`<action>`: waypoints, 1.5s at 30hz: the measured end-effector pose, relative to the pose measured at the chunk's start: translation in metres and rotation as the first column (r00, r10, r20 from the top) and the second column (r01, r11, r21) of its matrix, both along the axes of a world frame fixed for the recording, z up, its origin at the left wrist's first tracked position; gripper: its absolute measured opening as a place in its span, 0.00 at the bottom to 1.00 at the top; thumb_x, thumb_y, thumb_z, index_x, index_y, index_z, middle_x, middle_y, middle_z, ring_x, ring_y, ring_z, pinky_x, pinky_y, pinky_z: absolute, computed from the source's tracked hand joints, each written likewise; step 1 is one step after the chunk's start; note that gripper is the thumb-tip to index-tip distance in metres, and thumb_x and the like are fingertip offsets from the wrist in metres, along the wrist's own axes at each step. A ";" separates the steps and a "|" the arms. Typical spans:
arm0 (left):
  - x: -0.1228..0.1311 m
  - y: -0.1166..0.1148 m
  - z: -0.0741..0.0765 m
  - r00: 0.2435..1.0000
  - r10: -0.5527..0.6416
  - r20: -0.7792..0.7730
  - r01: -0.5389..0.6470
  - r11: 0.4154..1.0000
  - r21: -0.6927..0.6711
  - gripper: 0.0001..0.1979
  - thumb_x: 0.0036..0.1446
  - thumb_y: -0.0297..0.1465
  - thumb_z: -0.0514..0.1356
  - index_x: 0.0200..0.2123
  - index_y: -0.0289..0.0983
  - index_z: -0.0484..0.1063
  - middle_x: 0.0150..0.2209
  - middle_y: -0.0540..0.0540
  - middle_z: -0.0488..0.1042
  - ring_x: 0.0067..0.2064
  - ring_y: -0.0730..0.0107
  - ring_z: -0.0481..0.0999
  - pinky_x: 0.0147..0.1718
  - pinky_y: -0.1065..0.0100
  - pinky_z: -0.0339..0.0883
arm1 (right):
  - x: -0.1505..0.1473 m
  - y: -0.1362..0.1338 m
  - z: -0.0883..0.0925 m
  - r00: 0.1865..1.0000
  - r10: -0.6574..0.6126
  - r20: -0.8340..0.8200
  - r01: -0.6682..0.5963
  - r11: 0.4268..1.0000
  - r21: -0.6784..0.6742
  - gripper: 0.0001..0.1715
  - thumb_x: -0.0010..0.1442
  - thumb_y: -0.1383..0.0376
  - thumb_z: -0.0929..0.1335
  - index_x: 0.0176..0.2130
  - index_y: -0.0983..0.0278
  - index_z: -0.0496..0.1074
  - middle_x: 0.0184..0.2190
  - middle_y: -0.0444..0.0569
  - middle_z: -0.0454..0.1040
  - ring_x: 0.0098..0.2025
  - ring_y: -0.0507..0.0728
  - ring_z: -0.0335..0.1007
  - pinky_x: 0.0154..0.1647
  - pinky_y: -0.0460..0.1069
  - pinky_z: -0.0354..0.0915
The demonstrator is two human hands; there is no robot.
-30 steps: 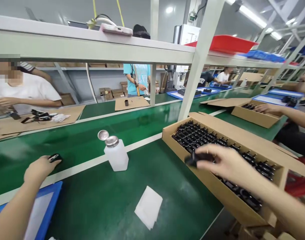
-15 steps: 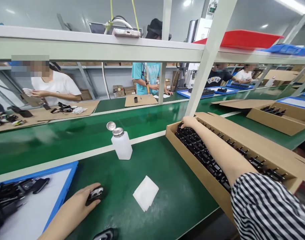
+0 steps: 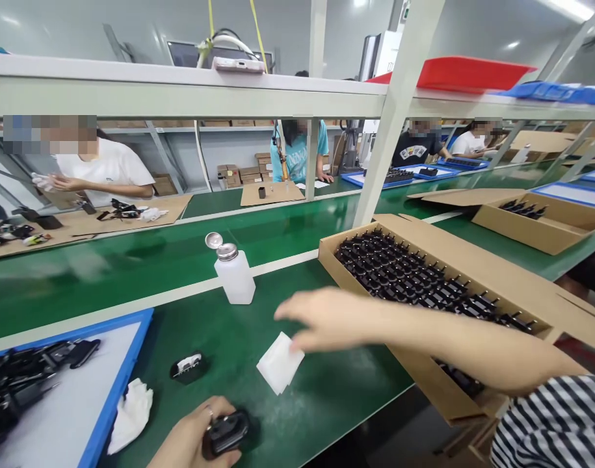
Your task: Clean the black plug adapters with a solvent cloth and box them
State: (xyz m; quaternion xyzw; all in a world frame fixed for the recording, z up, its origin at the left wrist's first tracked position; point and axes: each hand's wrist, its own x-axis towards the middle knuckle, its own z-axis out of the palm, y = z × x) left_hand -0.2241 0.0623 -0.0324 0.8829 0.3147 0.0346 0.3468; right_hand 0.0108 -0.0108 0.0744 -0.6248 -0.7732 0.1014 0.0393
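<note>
Green-topped workbench runs through a factory room under a pale metal shelf carrying a red tray, and co-workers sit across the line, one in a white T-shirt and one in a teal shirt. The left hand is curled closed around a black plastic part at the near edge of the bench, its fingers wrapping the part's side. The right hand, coming from a striped sleeve, is open with its fingers stretched out and slightly parted, holding nothing, and it reaches over the top corner of a square white wipe, seemingly touching it. Just beyond the left hand, a second black part lies on the green surface. A white dispensing bottle stands upright, with its metal pump top flipped open. To the right, a cardboard box holds rows of black parts, partly under the right forearm. On the left, a blue-framed tray holds more black parts, with a crumpled white cloth on its edge.
</note>
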 end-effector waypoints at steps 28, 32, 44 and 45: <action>0.050 0.079 0.032 0.859 0.407 0.312 -0.291 0.888 -0.357 0.17 0.37 0.43 0.57 0.29 0.37 0.67 0.24 0.50 0.69 0.26 0.74 0.67 0.25 0.73 0.60 | 0.191 0.075 -0.030 0.597 -0.801 0.045 0.795 0.598 0.099 0.08 0.39 0.63 0.69 0.21 0.64 0.66 0.25 0.47 0.69 0.31 0.56 0.66 0.26 0.45 0.58; 0.048 0.075 0.026 0.860 0.404 0.312 -0.280 0.884 -0.374 0.18 0.37 0.43 0.57 0.29 0.36 0.67 0.25 0.49 0.69 0.26 0.73 0.67 0.26 0.73 0.60 | 0.192 0.078 -0.029 0.621 -0.778 0.096 0.776 0.628 0.065 0.08 0.39 0.62 0.69 0.21 0.63 0.68 0.24 0.44 0.70 0.31 0.54 0.65 0.27 0.44 0.58; 0.052 0.067 0.015 0.901 0.332 0.279 -0.221 0.905 -0.363 0.15 0.42 0.40 0.53 0.30 0.35 0.65 0.27 0.49 0.68 0.27 0.73 0.67 0.28 0.71 0.59 | 0.177 0.084 -0.040 0.469 -0.866 0.172 0.883 0.466 -0.059 0.22 0.36 0.62 0.71 0.33 0.72 0.70 0.32 0.59 0.69 0.35 0.63 0.66 0.31 0.53 0.62; 0.054 0.065 0.014 0.908 0.316 0.274 -0.210 0.911 -0.354 0.15 0.42 0.40 0.53 0.29 0.35 0.65 0.26 0.49 0.68 0.27 0.73 0.67 0.28 0.71 0.59 | 0.174 0.084 -0.038 0.469 -0.867 0.169 0.883 0.465 -0.062 0.23 0.36 0.62 0.71 0.33 0.73 0.70 0.32 0.60 0.69 0.35 0.63 0.66 0.31 0.53 0.62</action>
